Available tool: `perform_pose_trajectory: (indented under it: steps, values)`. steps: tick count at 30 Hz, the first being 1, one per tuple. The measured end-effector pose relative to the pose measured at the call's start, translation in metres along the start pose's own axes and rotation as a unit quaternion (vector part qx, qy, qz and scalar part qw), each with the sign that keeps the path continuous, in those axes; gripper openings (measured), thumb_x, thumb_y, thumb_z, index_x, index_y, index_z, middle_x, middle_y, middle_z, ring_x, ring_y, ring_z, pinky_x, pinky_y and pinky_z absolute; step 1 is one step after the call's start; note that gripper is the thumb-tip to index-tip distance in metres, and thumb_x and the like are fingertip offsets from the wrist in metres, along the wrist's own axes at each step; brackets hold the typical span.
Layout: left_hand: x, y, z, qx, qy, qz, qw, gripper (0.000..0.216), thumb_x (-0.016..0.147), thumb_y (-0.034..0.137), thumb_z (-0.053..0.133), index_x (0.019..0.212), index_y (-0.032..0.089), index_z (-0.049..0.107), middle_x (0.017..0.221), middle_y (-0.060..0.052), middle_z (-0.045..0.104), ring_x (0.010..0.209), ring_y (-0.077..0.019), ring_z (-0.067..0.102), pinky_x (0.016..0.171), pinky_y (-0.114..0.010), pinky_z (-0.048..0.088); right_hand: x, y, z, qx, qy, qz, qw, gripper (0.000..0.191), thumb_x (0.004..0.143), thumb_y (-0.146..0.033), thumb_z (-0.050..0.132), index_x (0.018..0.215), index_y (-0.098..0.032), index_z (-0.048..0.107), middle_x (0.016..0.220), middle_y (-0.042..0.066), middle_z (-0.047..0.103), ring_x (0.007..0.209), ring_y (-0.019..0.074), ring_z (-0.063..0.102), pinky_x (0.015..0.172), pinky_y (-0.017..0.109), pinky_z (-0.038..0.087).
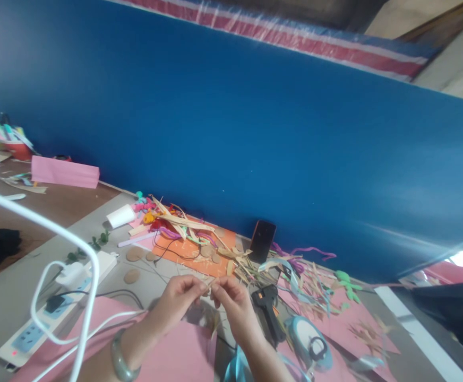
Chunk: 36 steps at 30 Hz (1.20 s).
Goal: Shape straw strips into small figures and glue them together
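Note:
My left hand (178, 298) and my right hand (233, 301) meet over the table, fingertips pinched together on a thin straw-coloured strip (211, 283) held between them. A green bangle (120, 359) sits on my left wrist. Just beyond the hands lies a heap of dried straw strips (251, 265), coloured pipe cleaners (152, 209) and round cardboard discs (133, 276) on an orange sheet (183, 249). A black glue gun (269, 310) lies right of my right hand.
A white power strip (28, 334) with plugs and a white cable (80, 297) lies at left. A black phone (262, 240) leans on the blue wall (255, 132). Pink paper (176, 355) covers the near table. A blue tape dispenser (311, 345), a pink box (65, 172) and a red cup (18, 150) stand about.

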<state>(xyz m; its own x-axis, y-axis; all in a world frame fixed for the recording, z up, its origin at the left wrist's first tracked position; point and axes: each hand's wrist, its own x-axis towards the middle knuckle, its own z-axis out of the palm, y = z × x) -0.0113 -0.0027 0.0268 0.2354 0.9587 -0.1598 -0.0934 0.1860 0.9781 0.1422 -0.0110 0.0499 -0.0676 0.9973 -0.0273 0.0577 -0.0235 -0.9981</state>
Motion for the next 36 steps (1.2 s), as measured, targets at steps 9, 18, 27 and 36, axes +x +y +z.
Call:
perform_pose_trajectory:
  steps: [9,18,27,36]
  values:
    - [-0.001,0.007,-0.001,0.013,0.001,0.030,0.999,0.034,0.069,0.047,0.070,0.062,0.014,0.065,0.052,0.002,0.053,0.048,-0.0093,0.043,0.045,-0.020,0.029,0.001,0.003,-0.001,0.004,0.010,0.019,1.000,0.024,0.072,-0.038,0.072,0.064,-0.017,0.062,0.055,-0.004,0.053,0.052,0.0100,0.045,0.054,0.022,0.037]
    - [-0.001,0.000,-0.003,-0.062,-0.019,0.028,0.997,0.026,0.067,0.037,0.076,0.067,0.013,0.064,0.058,0.001,0.058,0.056,-0.0111,0.050,0.056,-0.022,0.037,0.000,0.003,-0.002,0.016,0.008,0.011,1.000,0.023,0.072,-0.037,0.073,0.066,-0.017,0.063,0.058,-0.004,0.054,0.054,0.0104,0.046,0.055,0.022,0.037]
    - [0.000,0.002,-0.001,-0.113,-0.034,-0.008,0.993,0.032,0.072,0.044,0.070,0.074,0.015,0.060,0.058,0.003,0.055,0.050,-0.0084,0.049,0.048,-0.019,0.033,0.001,0.007,-0.004,0.043,0.000,0.006,0.999,0.020,0.073,-0.035,0.072,0.069,-0.018,0.062,0.060,-0.004,0.055,0.054,0.0098,0.044,0.056,0.022,0.037]
    - [-0.004,0.013,-0.001,-0.087,-0.049,-0.020,0.995,0.033,0.078,0.044,0.062,0.066,0.013,0.061,0.059,0.000,0.058,0.049,-0.0084,0.051,0.047,-0.020,0.033,0.002,0.009,-0.005,0.063,0.001,-0.011,0.998,0.015,0.076,-0.029,0.071,0.072,-0.018,0.063,0.062,-0.004,0.054,0.055,0.0092,0.043,0.056,0.021,0.037]
